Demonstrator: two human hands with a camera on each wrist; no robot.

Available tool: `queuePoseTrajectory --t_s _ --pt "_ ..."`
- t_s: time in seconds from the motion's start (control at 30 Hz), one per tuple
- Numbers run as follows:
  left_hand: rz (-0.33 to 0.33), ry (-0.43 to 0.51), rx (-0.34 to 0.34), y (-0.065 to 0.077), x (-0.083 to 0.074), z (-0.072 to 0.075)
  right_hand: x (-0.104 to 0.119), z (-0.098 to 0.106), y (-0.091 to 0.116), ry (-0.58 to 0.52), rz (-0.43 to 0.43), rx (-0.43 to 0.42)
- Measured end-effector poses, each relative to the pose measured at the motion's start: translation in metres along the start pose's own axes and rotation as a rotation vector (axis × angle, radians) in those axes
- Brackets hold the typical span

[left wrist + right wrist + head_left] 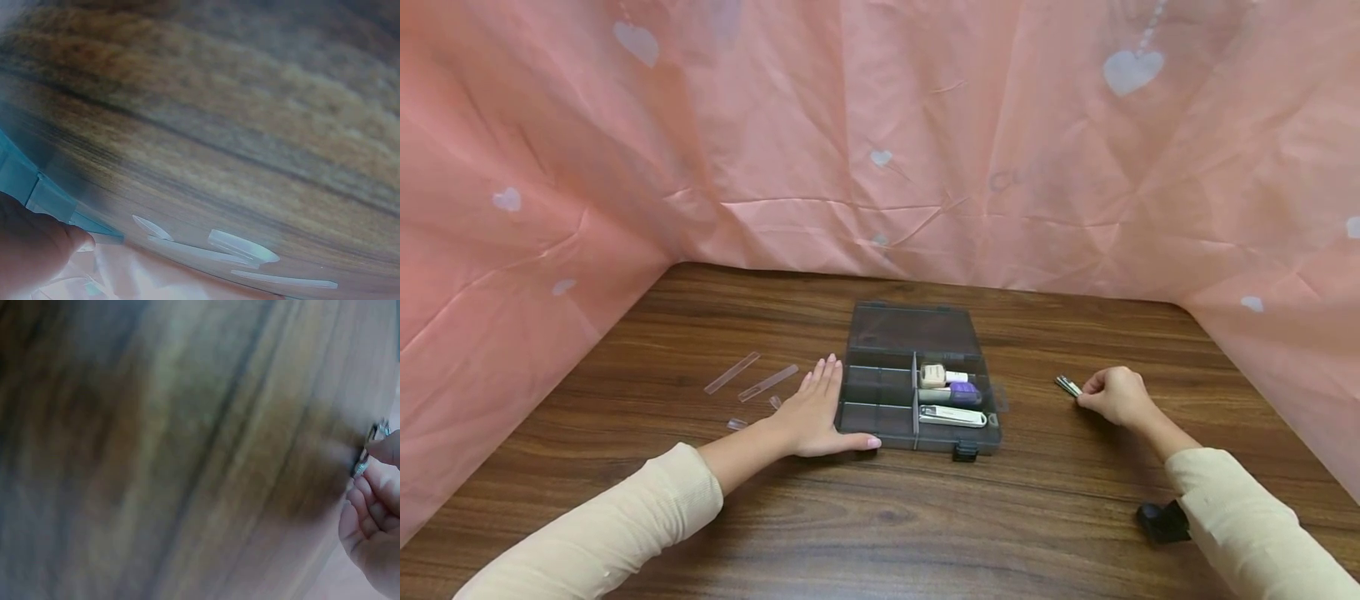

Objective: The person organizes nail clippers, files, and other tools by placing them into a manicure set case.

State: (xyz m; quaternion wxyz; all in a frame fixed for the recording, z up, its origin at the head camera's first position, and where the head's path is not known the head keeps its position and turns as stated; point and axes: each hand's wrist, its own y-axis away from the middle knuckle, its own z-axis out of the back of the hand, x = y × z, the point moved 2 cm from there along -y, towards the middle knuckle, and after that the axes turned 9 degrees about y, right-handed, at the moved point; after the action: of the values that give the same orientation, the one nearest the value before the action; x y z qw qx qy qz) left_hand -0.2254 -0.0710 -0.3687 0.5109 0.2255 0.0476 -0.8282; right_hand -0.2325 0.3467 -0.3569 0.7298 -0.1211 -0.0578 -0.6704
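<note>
A grey see-through compartment box (pixel 913 327) lies with its lid folded back in the head view. My left hand (pixel 812 412) rests flat against its left side, fingers straight and thumb along the front edge. In the right compartments are a beige nail polish bottle (pixel 933 376), a purple-capped bottle (pixel 964 393) and a large nail clipper (pixel 951 416). Off to the right of the box, my right hand (pixel 1120 397) pinches the end of a small nail clipper (pixel 1067 385) at the table. The right wrist view shows that clipper (pixel 360 467) between thumb and fingers, partly hidden.
Clear plastic dividers, such as a long strip (pixel 732 372) and a short piece (pixel 737 424), lie left of the box. A black object (pixel 1163 522) sits by the right sleeve. Pink curtain (pixel 910 167) surrounds the wooden table (pixel 880 517) at back and sides.
</note>
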Motion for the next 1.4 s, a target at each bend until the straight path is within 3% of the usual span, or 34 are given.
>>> queuePoseTrajectory --t_s 0.5,0.77,1.1,1.4 --pt "-0.001 0.019 0.004 0.001 0.000 0.000 0.001 -0.006 0.002 0.007 0.043 0.033" --pt "-0.001 0.013 0.007 -0.001 0.002 -0.002 0.001 -0.005 0.006 0.039 0.077 -0.053" --pt "-0.002 0.010 0.002 -0.002 0.002 -0.001 0.008 0.002 0.011 0.027 0.057 -0.086" --pt "0.003 0.013 0.003 -0.001 0.002 -0.001 0.021 0.008 0.016 0.000 0.084 -0.192"
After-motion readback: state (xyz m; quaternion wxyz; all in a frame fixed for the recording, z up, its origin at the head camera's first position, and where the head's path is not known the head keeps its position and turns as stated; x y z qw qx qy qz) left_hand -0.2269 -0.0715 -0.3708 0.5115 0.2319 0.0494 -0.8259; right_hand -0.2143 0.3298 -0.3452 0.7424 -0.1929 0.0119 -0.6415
